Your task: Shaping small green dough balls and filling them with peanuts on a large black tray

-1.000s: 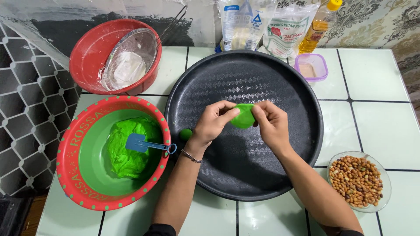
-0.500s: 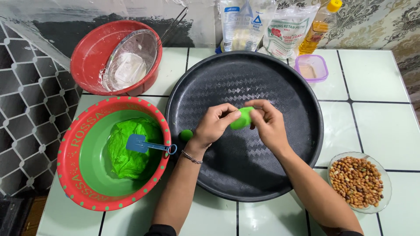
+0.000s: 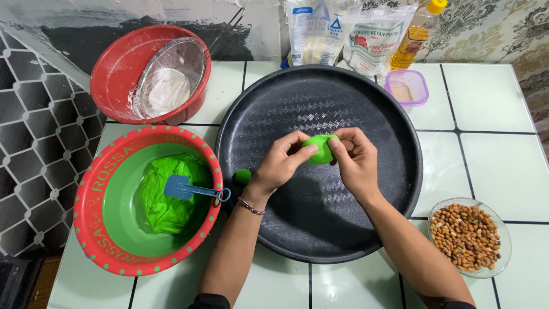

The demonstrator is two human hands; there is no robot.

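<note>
Hands together over the black round tray [image 3: 366, 229]: my left hand [image 3: 280, 163] and right hand [image 3: 355, 160] both pinch the green dough ball [image 3: 318, 150].

White tiled table [image 3: 486, 97] carries black tray [image 3: 394, 189], two basins (red, red-green), peanut bowl [image 3: 470, 236].

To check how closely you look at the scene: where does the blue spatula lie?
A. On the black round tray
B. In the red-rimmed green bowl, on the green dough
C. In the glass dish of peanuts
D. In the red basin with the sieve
B: the blue spatula rests on the green dough inside the red-rimmed green bowl, left of the black round tray.
</note>
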